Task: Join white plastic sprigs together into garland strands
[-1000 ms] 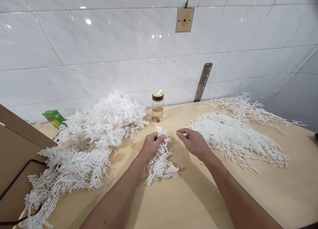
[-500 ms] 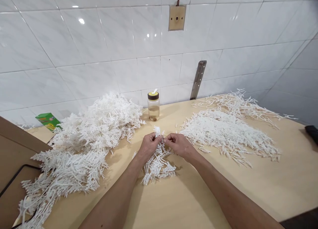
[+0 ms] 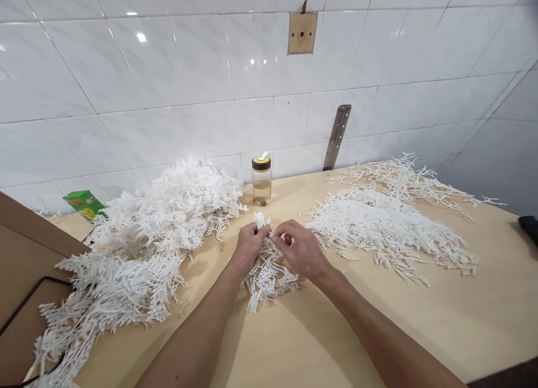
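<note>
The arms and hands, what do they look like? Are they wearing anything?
They're a person's: the left arm and right arm show no sleeves. The left hand and right hand have no gloves, and I see no watch or bracelet. The left forearm has a tiny spot.

left heap point(image 3: 168, 220) | centre bunch point(image 3: 264, 281), jar point(image 3: 261, 186) behind | right heap point(image 3: 384, 228) | on tabletop point(image 3: 471, 315)

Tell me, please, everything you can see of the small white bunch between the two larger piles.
The small white bunch is a tangle of thin, branching, plastic-looking strands. Its lower part spreads loosely over the table, its ends splayed. Its upper part is pinched in the left hand, with a tip poking out beyond. The right hand partly covers it; whether that hand touches it is unclear.
</note>
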Demonstrator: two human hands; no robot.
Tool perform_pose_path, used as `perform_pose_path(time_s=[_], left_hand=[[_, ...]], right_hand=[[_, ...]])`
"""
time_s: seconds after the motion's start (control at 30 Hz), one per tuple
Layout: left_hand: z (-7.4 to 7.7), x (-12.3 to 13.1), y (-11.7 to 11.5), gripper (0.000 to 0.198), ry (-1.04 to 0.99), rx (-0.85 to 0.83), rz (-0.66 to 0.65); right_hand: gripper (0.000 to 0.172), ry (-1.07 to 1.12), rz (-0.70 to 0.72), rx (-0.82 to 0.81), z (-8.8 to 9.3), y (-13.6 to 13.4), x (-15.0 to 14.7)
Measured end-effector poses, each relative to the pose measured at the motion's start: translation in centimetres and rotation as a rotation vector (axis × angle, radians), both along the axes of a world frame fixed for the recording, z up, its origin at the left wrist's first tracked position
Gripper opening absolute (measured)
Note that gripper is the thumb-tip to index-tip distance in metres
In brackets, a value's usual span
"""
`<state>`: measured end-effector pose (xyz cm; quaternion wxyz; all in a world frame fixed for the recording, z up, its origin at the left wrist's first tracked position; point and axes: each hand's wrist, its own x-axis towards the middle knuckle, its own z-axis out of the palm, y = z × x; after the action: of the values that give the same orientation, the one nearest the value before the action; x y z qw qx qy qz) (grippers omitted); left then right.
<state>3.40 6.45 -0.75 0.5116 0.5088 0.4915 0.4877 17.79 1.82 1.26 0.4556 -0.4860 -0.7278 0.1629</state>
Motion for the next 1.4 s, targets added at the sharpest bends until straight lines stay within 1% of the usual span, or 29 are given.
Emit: perform_pose_path(time_s=[0.07, 0.13, 0.2, 0.23, 0.3, 0.33, 0.47, 0.53, 0.6, 0.73, 0.87, 0.97, 1.0, 1.03, 1.1, 1.13, 1.17, 1.2, 1.23, 1.27, 1.33, 1.4], left_hand=[[0.2, -0.2, -0.3, 0.038, -0.031, -0.018, -0.063], [0.3, -0.4, -0.5, 0.041, -0.026, -0.023, -0.117], [0.3, -0.5, -0.6, 0.042, -0.005, -0.010, -0.146], [0.2, -0.6, -0.6, 0.043, 0.004, -0.002, -0.153], [0.2, -0.5, -0.6, 0.043, 0.010, 0.007, -0.165], [0.3, -0.5, -0.6, 0.042, 0.009, 0.010, -0.170], [0.5, -0.2, -0.8, 0.042, -0.028, 0.017, -0.166], [0.5, -0.1, -0.9, 0.042, -0.052, 0.009, -0.158], [0.6, 0.0, -0.9, 0.041, -0.059, 0.001, -0.151], [0.8, 0.1, -1.0, 0.042, -0.065, -0.013, -0.151], [0.8, 0.2, -1.1, 0.040, -0.049, -0.013, -0.143], [0.3, 0.2, -0.6, 0.039, 0.022, 0.020, -0.126], [0.0, 0.2, -0.3, 0.038, 0.046, 0.041, -0.102], [-0.3, 0.2, 0.0, 0.037, 0.063, 0.063, -0.068], [-0.8, 0.1, 0.5, 0.036, 0.069, 0.084, 0.008], [-0.9, 0.0, 0.6, 0.036, 0.064, 0.088, 0.023], [-1.0, 0.0, 0.7, 0.037, 0.061, 0.090, 0.016], [-1.0, -0.1, 0.7, 0.038, 0.062, 0.096, -0.011], [-1.0, -0.2, 0.6, 0.039, 0.069, 0.103, -0.052], [-0.8, -0.2, 0.4, 0.040, 0.080, 0.105, -0.099], [-0.4, -0.3, 0.0, 0.039, 0.083, 0.089, -0.181], [0.1, -0.4, -0.4, 0.040, 0.077, 0.059, -0.256]], right_hand=[[0.013, 0.014, -0.185, -0.094, 0.0, 0.5, 1.4], [0.009, -0.048, -0.372, -0.164, -0.4, 1.2, 3.2], [0.005, -0.166, -0.484, -0.147, -0.8, 1.8, 4.9], [0.008, -0.216, -0.509, -0.118, -1.0, 2.0, 5.5], [0.014, -0.246, -0.496, -0.071, -1.0, 2.0, 5.9], [0.016, -0.225, -0.454, -0.082, -0.9, 1.9, 5.7], [0.024, -0.097, -0.144, -0.276, -0.1, 1.1, 3.4], [0.024, -0.058, -0.037, -0.332, 0.1, 0.8, 2.3], [0.023, -0.008, -0.005, -0.349, -0.1, 0.6, 1.6], [0.021, 0.055, -0.019, -0.350, -0.5, 0.6, 1.5], [0.019, 0.028, -0.050, -0.297, -0.6, 0.7, 1.5], [0.017, -0.042, -0.075, -0.156, -0.3, 0.3, 0.8], [0.018, -0.063, -0.060, -0.103, -0.1, 0.0, 0.4], [0.019, -0.080, -0.017, -0.058, 0.1, -0.4, -0.1], [0.020, -0.098, 0.128, -0.001, 0.5, -1.2, -1.2], [0.020, -0.098, 0.201, 0.007, 0.8, -1.6, -1.6], [0.020, -0.091, 0.243, 0.003, 1.0, -1.8, -1.9], [0.019, -0.075, 0.247, -0.010, 1.1, -1.9, -1.9], [0.019, -0.050, 0.210, -0.034, 1.2, -1.8, -1.7], [0.017, -0.019, 0.141, -0.065, 1.3, -1.6, -1.1], [0.015, 0.027, -0.033, -0.125, 1.2, -0.6, 1.0], [0.012, 0.011, -0.243, -0.111, 0.8, 0.6, 3.6]])
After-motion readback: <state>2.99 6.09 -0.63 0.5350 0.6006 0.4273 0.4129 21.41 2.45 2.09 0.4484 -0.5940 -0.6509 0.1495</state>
